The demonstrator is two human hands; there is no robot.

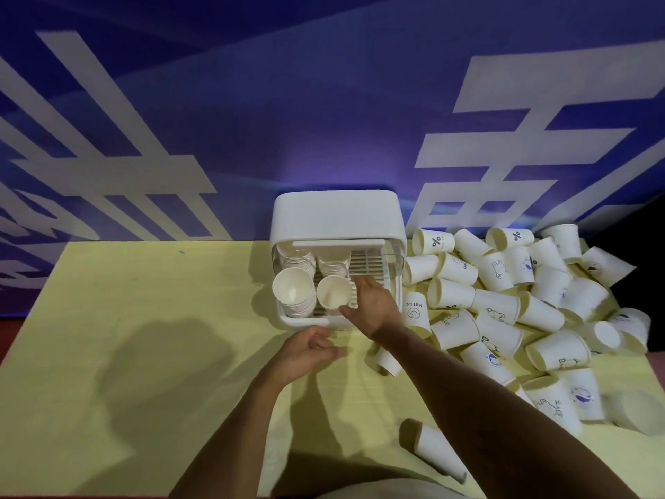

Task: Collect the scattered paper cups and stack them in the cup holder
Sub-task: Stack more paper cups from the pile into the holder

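Note:
A white cup holder [336, 217] stands at the back of the yellow table, its front open. Inside lie two stacks of paper cups, the left stack [293, 291] and the middle stack [334, 291], mouths facing me. My right hand [372, 304] reaches into the holder and touches the rim of the front cup of the middle stack with thumb and fingers spread. My left hand [309, 349] hovers just before the holder's front edge, fingers loosely curled and holding nothing. A big heap of scattered paper cups [521, 300] lies to the right.
The yellow table [162, 336] stretches to the left. A short stack of cups [437, 450] lies near the front edge under my right forearm. A blue wall with white characters rises behind the table.

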